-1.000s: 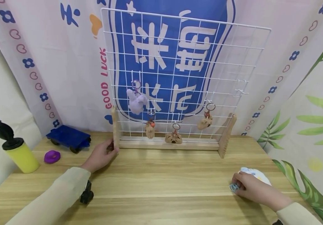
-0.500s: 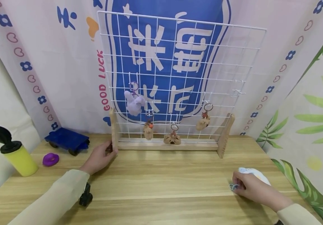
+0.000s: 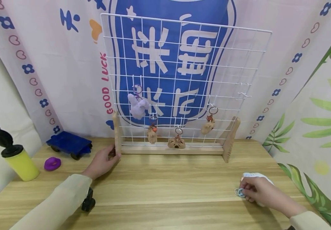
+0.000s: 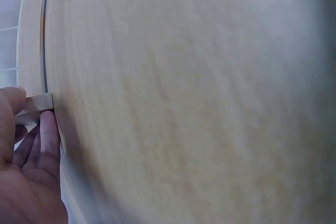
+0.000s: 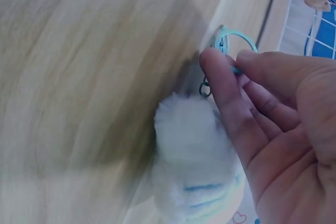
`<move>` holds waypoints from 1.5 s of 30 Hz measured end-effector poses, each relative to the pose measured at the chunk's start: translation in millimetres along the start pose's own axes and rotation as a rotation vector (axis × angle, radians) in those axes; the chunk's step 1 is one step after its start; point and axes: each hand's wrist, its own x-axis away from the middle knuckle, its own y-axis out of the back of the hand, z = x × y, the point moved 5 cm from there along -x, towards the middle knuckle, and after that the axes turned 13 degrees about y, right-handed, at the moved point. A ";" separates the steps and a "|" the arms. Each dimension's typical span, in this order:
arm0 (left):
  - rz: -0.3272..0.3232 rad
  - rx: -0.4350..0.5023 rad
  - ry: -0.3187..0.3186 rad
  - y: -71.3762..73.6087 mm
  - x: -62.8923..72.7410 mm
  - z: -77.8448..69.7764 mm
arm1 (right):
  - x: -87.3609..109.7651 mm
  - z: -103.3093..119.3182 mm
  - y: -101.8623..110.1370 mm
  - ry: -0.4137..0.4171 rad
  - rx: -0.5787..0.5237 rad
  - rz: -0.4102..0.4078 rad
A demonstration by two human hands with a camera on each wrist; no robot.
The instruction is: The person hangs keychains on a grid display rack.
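Note:
My right hand (image 3: 261, 192) pinches the light blue ring (image 5: 239, 36) of a plush keychain (image 5: 197, 156) between thumb and forefinger. The plush is white and fluffy with blue stripes, and it hangs from a short chain; in the head view my hand partly covers it. At the left end of a white wire grid rack (image 3: 169, 41), my left hand (image 3: 101, 163) grips the wooden foot (image 4: 39, 102), thumb on one side and fingers on the other. On the grid hang a lilac plush keychain (image 3: 138, 107) and brown plush keychains (image 3: 177, 142) on hooks.
A bare white hook (image 3: 244, 95) sits on the grid's right side. Left of the rack are a blue toy cart (image 3: 69, 143), a purple ring-shaped object (image 3: 52, 163) and a yellow hand pump (image 3: 21, 163). A printed curtain hangs behind the wooden table (image 3: 165, 182).
The right hand has lifted the white plush slightly and tilted it, so more of it hides behind the hand. My left hand keeps its grip on the rack's foot.

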 end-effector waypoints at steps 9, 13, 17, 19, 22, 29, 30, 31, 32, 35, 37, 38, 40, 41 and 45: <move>0.000 -0.002 -0.002 -0.7 0.0 0.7 | 1.1 -2.5 18.9 -0.017 0.103 -0.112; -0.001 -0.001 0.003 -1.3 0.2 1.0 | 3.7 -9.4 24.3 -0.089 0.033 -0.187; -0.004 0.000 0.002 -1.7 0.2 0.6 | 7.1 -16.7 26.7 -0.157 -0.085 -0.251; -0.006 0.000 -0.003 -1.7 0.2 0.3 | 8.4 -18.8 28.9 -0.180 -0.103 -0.285; -0.009 -0.001 -0.008 -1.4 -0.2 0.4 | 10.0 -19.5 33.6 -0.211 -0.094 -0.324; -0.025 0.009 -0.030 0.2 1.0 -0.3 | 9.6 -17.4 44.5 -0.242 -0.067 -0.393; -0.029 0.011 -0.036 0.6 1.5 -0.5 | 9.1 -17.4 45.3 -0.246 -0.084 -0.403; -0.032 0.013 -0.042 1.0 2.0 -0.7 | 8.7 -17.5 46.1 -0.254 -0.096 -0.417; -0.034 0.016 -0.047 1.4 2.5 -1.0 | 8.3 -17.7 46.7 -0.263 -0.110 -0.428; -0.039 0.019 -0.051 2.1 3.6 -1.6 | 6.7 -17.6 46.9 -0.272 -0.169 -0.450; -0.039 0.018 -0.048 2.2 3.9 -1.7 | 5.0 -17.2 46.7 -0.271 -0.212 -0.464; -0.037 0.019 -0.046 2.1 4.0 -1.7 | 4.1 -17.0 46.6 -0.271 -0.232 -0.469; -0.036 0.018 -0.044 1.8 3.9 -1.4 | 1.5 -16.4 46.7 -0.271 -0.274 -0.484; -0.036 0.017 -0.044 1.6 3.9 -1.3 | -0.1 -15.9 46.9 -0.270 -0.293 -0.493; -0.035 0.016 -0.045 1.0 3.4 -0.8 | -9.2 -13.5 48.3 -0.223 -0.428 -0.557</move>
